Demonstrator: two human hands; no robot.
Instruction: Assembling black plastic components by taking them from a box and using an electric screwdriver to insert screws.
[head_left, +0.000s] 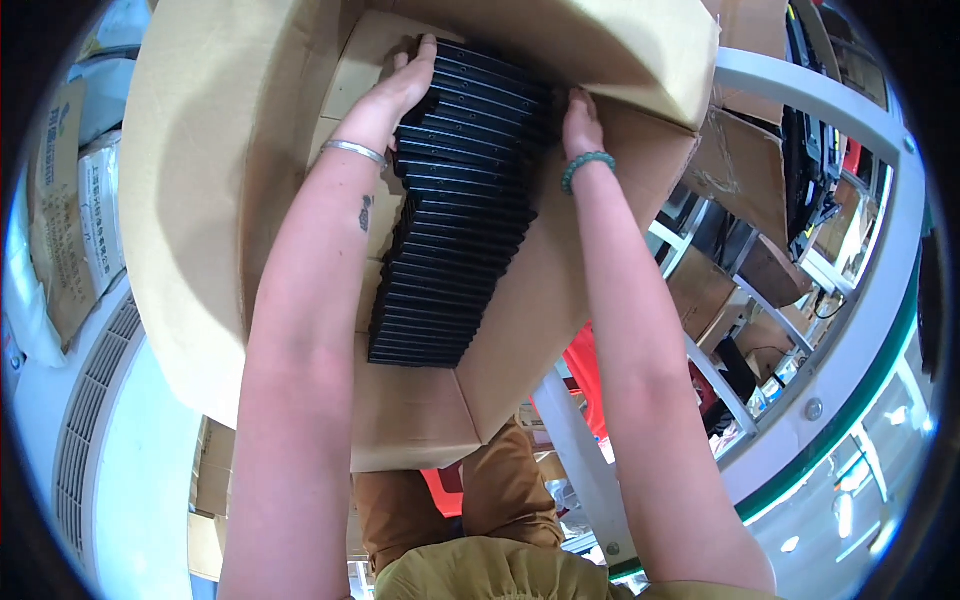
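A row of slim black bars (455, 260), packed side by side with small holes in their faces, lies in an open cardboard box (415, 410). My left hand (405, 85) presses on the left ends of the far bars, fingers stretched along them and the thumb lower down. At the right ends of the same group is my right hand (582, 125), its fingertips partly lost in shadow by the box wall. The far group is held between both hands and sits slightly askew from the nearer bars. Both forearms reach over the near side of the box.
To the right stands a white metal frame (780, 80) with a green-edged surface, and beyond it shelves with cardboard boxes (700, 290). On the left are a white vented casing (95, 400) and wrapped packages (100, 210). Something red (585, 370) shows below the box.
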